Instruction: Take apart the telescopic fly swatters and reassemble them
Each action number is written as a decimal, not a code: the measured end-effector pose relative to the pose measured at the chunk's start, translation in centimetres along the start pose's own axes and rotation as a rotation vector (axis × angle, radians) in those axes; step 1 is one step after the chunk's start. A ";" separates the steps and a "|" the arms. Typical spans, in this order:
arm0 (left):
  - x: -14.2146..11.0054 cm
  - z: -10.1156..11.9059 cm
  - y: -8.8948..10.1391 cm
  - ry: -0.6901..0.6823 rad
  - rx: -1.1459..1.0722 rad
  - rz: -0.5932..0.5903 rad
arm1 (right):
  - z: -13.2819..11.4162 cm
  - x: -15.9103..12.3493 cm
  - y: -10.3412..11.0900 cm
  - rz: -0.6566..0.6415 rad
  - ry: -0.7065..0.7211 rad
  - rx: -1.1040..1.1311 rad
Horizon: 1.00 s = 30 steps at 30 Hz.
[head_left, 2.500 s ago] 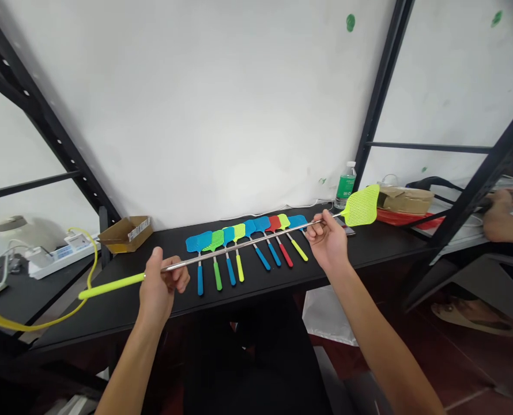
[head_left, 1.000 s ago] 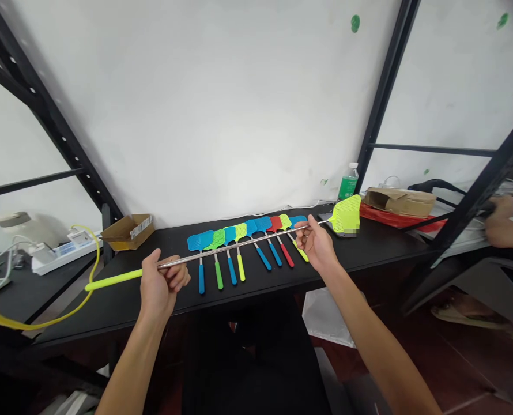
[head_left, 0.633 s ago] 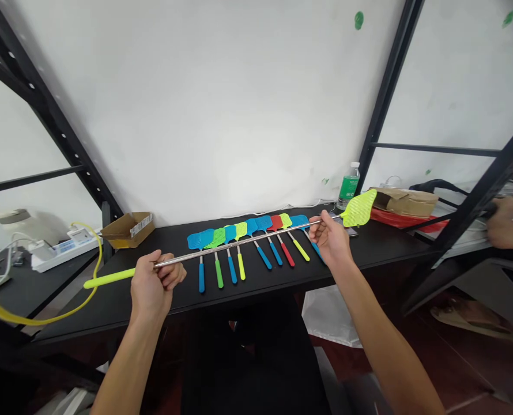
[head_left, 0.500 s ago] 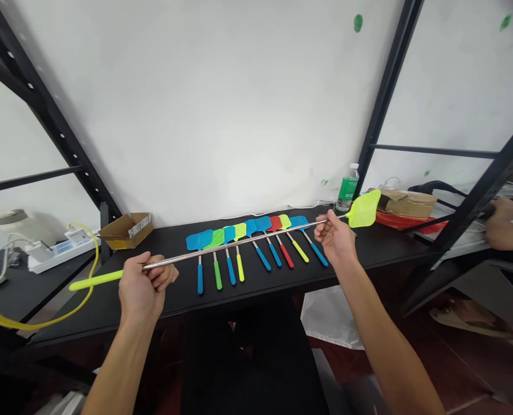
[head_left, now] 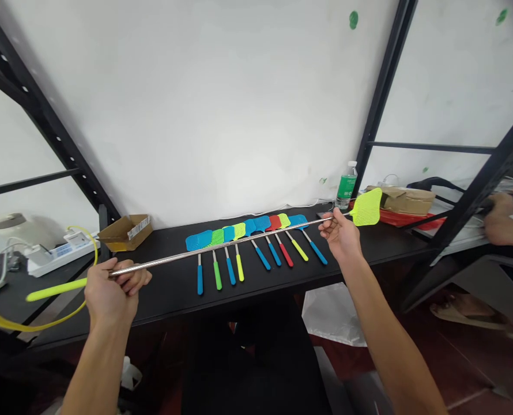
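My left hand (head_left: pixel 109 294) and right hand (head_left: pixel 342 237) both clench the steel fly swatter (head_left: pixel 222 246), its long axis slanting up rightward above the surface (head_left: pixel 165 305) (right hand nearer the lime mesh head (head_left: pixel 366 207))

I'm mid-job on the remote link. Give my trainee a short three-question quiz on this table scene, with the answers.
1. How many fly swatters lie in the row on the black table?
2. True or false: the left hand grips the long steel fly swatter by its lime green mesh head.
3. Which handle colour is most common in the row: A red, B blue, C green?

Key: 1. Nine. 2. False. 3. B.
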<state>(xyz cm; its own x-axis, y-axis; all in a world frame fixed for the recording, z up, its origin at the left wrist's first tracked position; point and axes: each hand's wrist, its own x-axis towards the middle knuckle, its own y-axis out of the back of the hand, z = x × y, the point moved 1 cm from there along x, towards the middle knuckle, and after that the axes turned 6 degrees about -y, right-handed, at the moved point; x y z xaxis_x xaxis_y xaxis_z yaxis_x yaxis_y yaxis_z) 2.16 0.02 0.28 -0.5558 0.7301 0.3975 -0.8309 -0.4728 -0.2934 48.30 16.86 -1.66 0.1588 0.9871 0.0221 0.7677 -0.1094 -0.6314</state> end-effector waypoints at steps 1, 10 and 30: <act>0.4 0.2 1.5 -0.054 -0.036 0.076 | -0.9 0.4 1.0 0.075 0.003 0.038; 1.1 -2.4 2.5 0.148 0.077 -0.023 | -2.3 1.9 3.8 0.178 0.083 0.032; -2.5 -2.1 -5.6 0.196 -0.617 -0.197 | 0.3 0.7 0.6 0.174 0.043 -0.006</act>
<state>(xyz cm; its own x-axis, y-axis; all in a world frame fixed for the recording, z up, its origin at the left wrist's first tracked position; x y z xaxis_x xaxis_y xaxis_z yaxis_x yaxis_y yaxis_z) 8.26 1.91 -0.85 -0.3325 0.8771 0.3466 -0.7168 0.0037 -0.6972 48.70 17.53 -2.23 0.3163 0.9471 -0.0540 0.7299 -0.2793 -0.6239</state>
